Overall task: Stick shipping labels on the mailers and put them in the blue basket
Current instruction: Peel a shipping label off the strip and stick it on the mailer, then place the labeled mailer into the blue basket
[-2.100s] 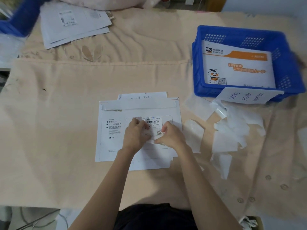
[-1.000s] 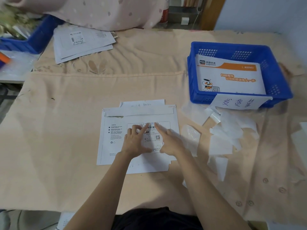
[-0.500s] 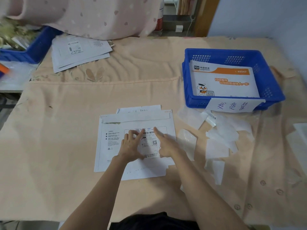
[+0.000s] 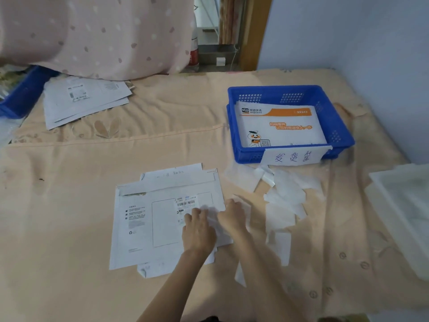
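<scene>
— How far along would you say this is?

— Partway. The blue basket (image 4: 343,126) already has at least one printed mailer (image 4: 278,126) lying flat in it, orange stripe up. The one being worked on is the white mailer (image 4: 144,228) on the bed, top of a small pile, and its shipping label (image 4: 185,202) sits in the printed box with the barcode showing.

— So the label's on?

— It looks on at the top. The lower part is under the left hand (image 4: 198,231), which lies flat on it, fingers fairly straight, a pressing grip rather than a closed one. The right hand (image 4: 232,217) is at the mailer's right edge, fingers bent down, and seems to have hold of a pale, blurred sheet between the two hands. I'd guess backing paper, but I can't tell for sure.

— What's left?

— Smoothing the label, carrying this mailer to the basket, then the ones under it. There's another stack of mailers (image 4: 86,101) far left, the top one already labelled, as far as I can see.

— Anything in the way?

— Peeled backing scraps (image 4: 285,198) litter the bedcover (image 4: 69,182) between the hands and the basket; a mailer could drag some along. A pale tray (image 4: 404,205) sits at the right, clear of the route.
</scene>
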The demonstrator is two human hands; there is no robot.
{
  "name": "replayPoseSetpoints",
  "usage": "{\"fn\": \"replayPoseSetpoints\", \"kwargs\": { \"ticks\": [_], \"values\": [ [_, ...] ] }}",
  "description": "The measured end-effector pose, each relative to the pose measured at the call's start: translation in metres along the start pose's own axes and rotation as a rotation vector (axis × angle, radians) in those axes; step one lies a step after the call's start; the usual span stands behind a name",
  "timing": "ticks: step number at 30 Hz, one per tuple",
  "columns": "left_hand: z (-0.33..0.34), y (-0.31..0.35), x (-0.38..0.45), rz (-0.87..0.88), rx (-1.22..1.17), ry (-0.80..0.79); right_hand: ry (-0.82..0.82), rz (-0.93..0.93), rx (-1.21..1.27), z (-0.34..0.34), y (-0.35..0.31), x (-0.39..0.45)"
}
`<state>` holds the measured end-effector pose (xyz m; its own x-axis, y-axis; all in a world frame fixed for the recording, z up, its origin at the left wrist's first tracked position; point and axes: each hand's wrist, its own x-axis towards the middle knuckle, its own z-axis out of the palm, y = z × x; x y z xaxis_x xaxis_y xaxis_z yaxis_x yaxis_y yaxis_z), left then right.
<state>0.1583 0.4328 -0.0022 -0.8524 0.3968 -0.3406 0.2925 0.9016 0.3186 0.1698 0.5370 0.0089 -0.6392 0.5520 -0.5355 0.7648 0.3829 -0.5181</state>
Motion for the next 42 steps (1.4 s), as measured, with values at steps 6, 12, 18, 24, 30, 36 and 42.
{"fn": "replayPoseSetpoints", "kwargs": {
  "ticks": [6,12,18,24,30,36,42],
  "values": [
    [-0.016,0.007,0.014,-0.056,-0.044,-0.041,-0.054,0.031,0.124,-0.003,0.000,0.000],
    [-0.022,0.003,0.018,-0.057,-0.026,-0.080,-0.051,0.073,0.153,-0.002,-0.003,-0.003],
    [-0.024,0.001,0.019,-0.086,-0.058,-0.103,-0.046,0.131,0.297,0.004,-0.004,-0.003],
    [-0.032,0.002,0.021,-0.132,-0.103,-0.148,-0.072,0.186,0.482,0.003,0.005,0.017],
    [-0.051,0.009,0.026,-0.195,-0.202,-0.139,-0.314,0.172,0.523,-0.026,-0.025,0.002],
    [-0.080,0.010,0.022,-0.187,-0.127,-0.081,-0.449,0.120,0.601,-0.025,-0.025,-0.010],
    [-0.146,0.023,0.006,-0.178,-0.126,0.040,-0.163,0.000,0.172,-0.019,-0.008,-0.004]
  ]
}}
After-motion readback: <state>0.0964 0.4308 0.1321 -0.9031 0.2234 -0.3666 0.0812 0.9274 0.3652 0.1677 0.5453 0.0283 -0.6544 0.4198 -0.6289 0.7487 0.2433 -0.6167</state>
